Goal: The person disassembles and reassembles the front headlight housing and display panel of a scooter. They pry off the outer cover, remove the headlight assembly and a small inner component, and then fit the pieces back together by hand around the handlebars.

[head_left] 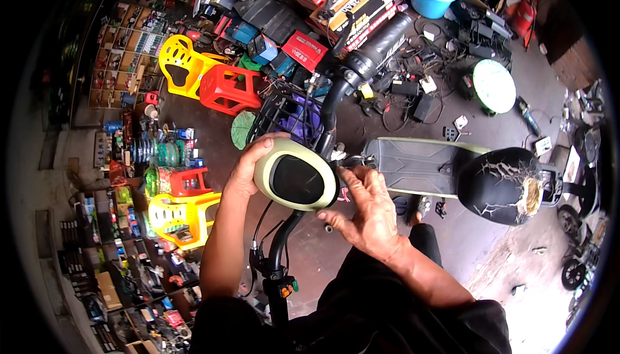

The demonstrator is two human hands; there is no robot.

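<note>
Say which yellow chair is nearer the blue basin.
The upper yellow chair, left of the upper red stool; the lower yellow chair stands farther from the basin.

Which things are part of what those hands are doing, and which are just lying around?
Seems part of the job:
- green casing with a dark screen, between the left hand and right hand
- black handlebar

Seems just lying about:
- yellow chairs
- red stool
- blue tub
- red box
</note>
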